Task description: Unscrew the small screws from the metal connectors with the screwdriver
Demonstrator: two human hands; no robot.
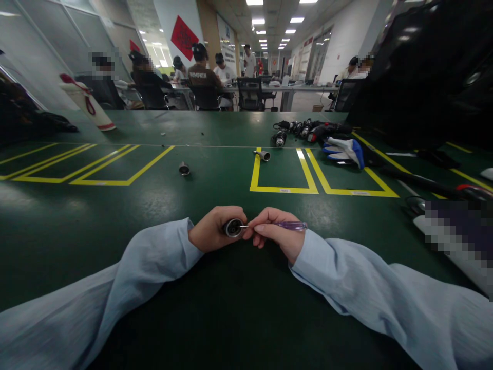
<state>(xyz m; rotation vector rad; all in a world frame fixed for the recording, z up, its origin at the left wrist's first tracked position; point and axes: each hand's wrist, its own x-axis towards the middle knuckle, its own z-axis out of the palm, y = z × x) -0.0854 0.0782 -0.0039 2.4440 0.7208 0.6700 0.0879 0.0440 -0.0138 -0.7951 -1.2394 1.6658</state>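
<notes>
Near the front of the green table, my left hand point(216, 228) is closed around a dark cylindrical part with a metal rim point(233, 227), its round open end turned toward me. My right hand point(275, 229) pinches a screwdriver with a clear purple handle point(291, 225). The thin metal shaft points left, and its tip reaches the rim or the inside of the cylinder; which of the two I cannot tell. Beyond my hands, a small metal cup-shaped part point(184, 168) lies on the table, and another metal part with a narrow stem point(264, 155) lies by the yellow tape.
Yellow tape outlines point(285, 190) mark the green table point(173, 205). Coiled black cables with metal connectors point(296, 129) and a blue-and-white glove point(344, 151) lie at the back right. A white cylinder with a red cord point(88, 105) stands far left. Several people sit beyond the table.
</notes>
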